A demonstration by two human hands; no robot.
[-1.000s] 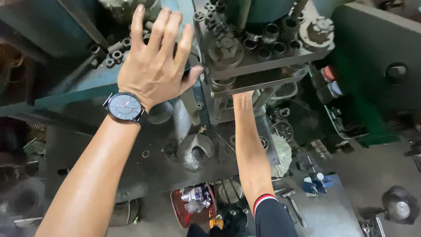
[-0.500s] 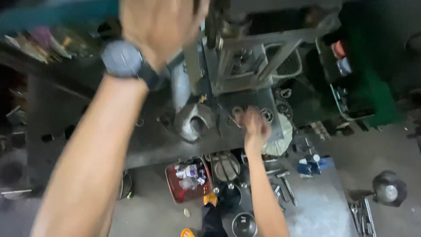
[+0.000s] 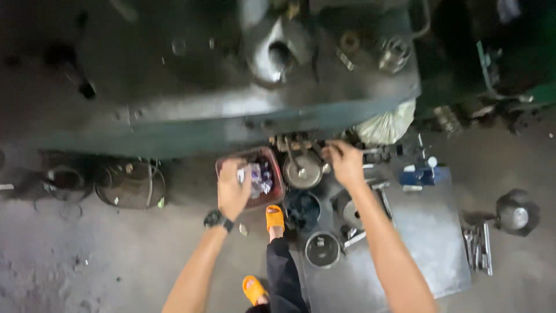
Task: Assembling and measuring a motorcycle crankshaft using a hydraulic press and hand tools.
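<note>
Neither hand shows a firm hold that I can confirm: the left hand (image 3: 233,194), a dark watch (image 3: 215,219) on its wrist, hangs over the red tray (image 3: 277,174) with fingers curled around something pale (whether it is actually clasped, I cannot tell). Nearer the body, orange sandals (image 3: 274,217) stand on the grey floor beside a flat metal sheet (image 3: 431,243). Further out, the right hand (image 3: 345,162) reaches with fingers bent to small metal parts just beside a round metal bowl (image 3: 303,170); its grasp is blurred too. Beyond both, the big grey-green machine (image 3: 231,110) rises, a pale plastic bag (image 3: 387,124) tucked under its edge. By my reckoning the picking among the tray and bowl is only beginning; nothing is lifted clear yet.
</note>
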